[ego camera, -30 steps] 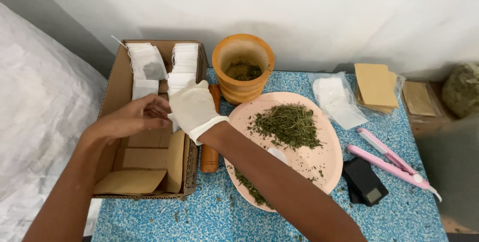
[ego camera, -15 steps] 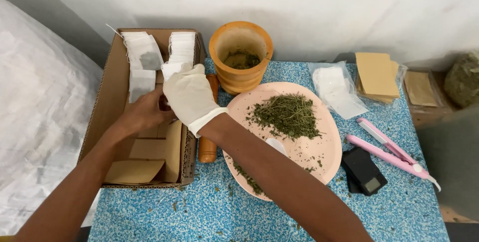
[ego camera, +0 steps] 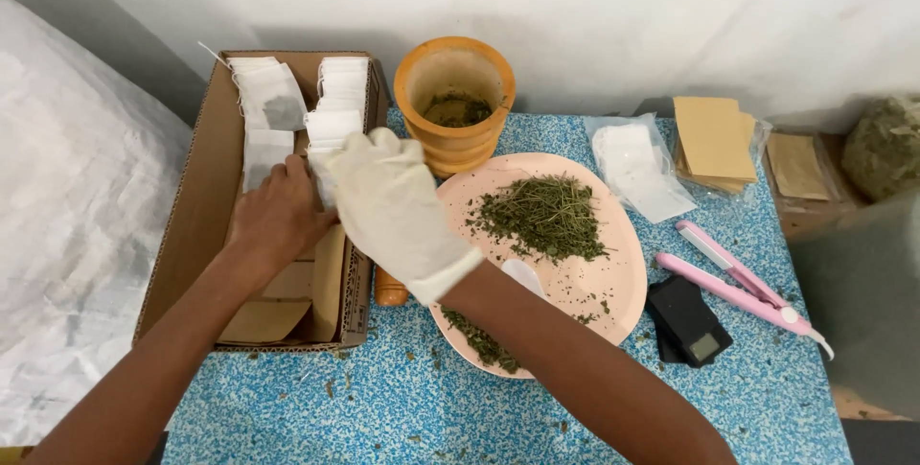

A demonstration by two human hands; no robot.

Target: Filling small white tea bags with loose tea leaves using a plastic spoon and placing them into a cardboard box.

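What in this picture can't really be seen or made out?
Head view:
- Left hand fingers: tips hidden behind the gloved right hand, so any hold on the white sachets cannot be told.
- Orange pestle: mostly under the right forearm.
- Orange mortar: contents in shadow.
- Greenish lump: blurred, cut by the right edge.

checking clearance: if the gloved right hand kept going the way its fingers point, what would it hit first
Probably the white bags stacked in the box; the right hand points up-left at them and looks nearly in contact, though depth is unclear.
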